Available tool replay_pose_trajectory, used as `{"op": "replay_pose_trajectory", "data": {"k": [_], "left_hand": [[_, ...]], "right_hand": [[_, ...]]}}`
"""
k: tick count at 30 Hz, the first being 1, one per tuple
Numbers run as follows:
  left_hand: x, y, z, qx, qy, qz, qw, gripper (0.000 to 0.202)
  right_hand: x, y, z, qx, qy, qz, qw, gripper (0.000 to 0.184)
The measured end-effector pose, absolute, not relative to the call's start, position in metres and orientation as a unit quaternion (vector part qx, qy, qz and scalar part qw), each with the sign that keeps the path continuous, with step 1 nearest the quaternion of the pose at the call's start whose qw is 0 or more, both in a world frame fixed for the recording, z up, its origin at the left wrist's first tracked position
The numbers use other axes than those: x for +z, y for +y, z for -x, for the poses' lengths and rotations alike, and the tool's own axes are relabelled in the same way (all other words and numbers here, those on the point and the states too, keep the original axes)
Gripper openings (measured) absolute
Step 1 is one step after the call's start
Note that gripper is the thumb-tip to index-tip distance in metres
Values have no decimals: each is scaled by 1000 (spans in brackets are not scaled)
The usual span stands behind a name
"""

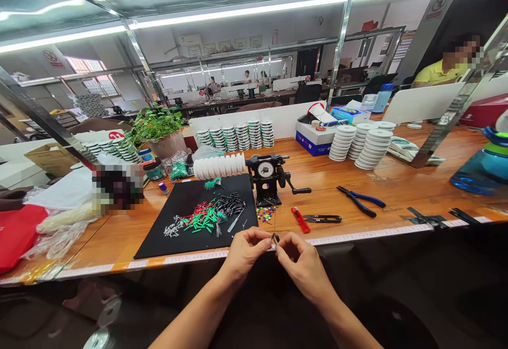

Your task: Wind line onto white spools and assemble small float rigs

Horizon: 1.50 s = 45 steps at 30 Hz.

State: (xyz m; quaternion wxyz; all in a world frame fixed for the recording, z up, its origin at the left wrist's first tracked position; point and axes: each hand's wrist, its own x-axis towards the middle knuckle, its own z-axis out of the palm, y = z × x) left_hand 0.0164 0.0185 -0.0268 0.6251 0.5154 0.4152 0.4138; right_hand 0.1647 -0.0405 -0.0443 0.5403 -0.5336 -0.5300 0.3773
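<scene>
At the table's front edge my left hand (244,254) and my right hand (304,267) meet, each closed in a pinch. A small black piece (277,238) with a thin line shows between the fingertips; its exact kind is too small to tell. Just beyond stands a black hand-cranked winder (265,174) with white spools (220,165) on its shaft. Colored beads (266,213) lie at its foot. Left of my hands, a black mat (159,240) carries green and red tubes (204,216), black pieces (230,203) and small silvery parts (173,226).
To the right lie a red cutter (300,220), thread snips (323,218) and blue-handled pliers (361,201). Stacked white spools (373,149) stand behind, near a blue box (313,140). A potted plant (164,140) is at back left, a blue bottle (476,172) at far right. Another person (440,71) sits beyond.
</scene>
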Motion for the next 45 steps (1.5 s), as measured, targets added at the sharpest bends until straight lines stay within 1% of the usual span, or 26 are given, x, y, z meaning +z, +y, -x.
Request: {"op": "replay_pose_trajectory", "data": {"k": [11, 17, 25, 40, 45], "left_hand": [[-26, 16, -17, 418, 423, -500, 629, 37], [-25, 15, -20, 419, 422, -508, 623, 33], [-25, 15, -20, 447, 421, -534, 581, 29], [-26, 9, -20, 465, 426, -548, 550, 25], [-25, 7, -21, 474, 428, -539, 549, 29]], "right_hand": [[-48, -38, -165, 378, -536, 535, 532, 23], [-43, -36, -163, 364, -527, 548, 538, 25], [-41, -36, -161, 319, -541, 556, 544, 22], [-40, -36, -162, 323, -544, 539, 556, 24], [-39, -35, -162, 329, -542, 537, 556, 27]]}}
